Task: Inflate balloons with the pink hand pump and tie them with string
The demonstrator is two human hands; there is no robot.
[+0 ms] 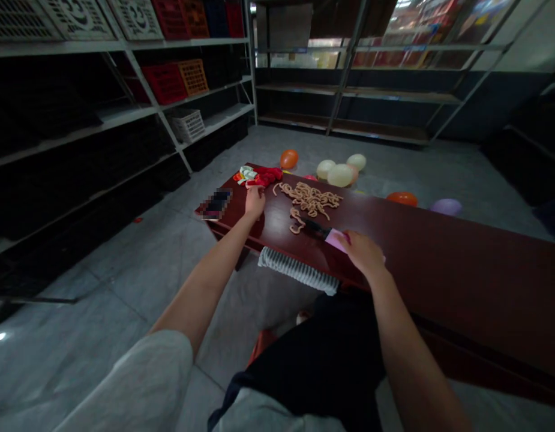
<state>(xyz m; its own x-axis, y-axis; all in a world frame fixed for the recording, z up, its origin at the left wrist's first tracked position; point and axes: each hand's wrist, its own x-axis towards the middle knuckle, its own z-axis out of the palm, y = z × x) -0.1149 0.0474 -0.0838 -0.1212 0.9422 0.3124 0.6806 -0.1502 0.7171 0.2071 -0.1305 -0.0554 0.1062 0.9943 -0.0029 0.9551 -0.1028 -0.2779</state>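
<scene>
My left hand (254, 201) reaches over the dark red table (439, 252) with its fingers pinched on a small red uninflated balloon at the edge of a red balloon pile (268, 176). My right hand (363, 252) is closed around a pink balloon pump (335, 239), whose black nozzle (314, 227) points toward a heap of tan uninflated balloons (311, 199). A phone (216, 204) lies on the table's left corner. A green and white packet (247, 174) lies beside the red pile.
Inflated balloons lie on the floor beyond the table: orange (288, 158), pale cream ones (341, 173), another orange (402, 198), purple (446, 207). Metal shelves with crates (178, 78) line the left and back. A ribbed grey-white thing (297, 271) sits under the table edge.
</scene>
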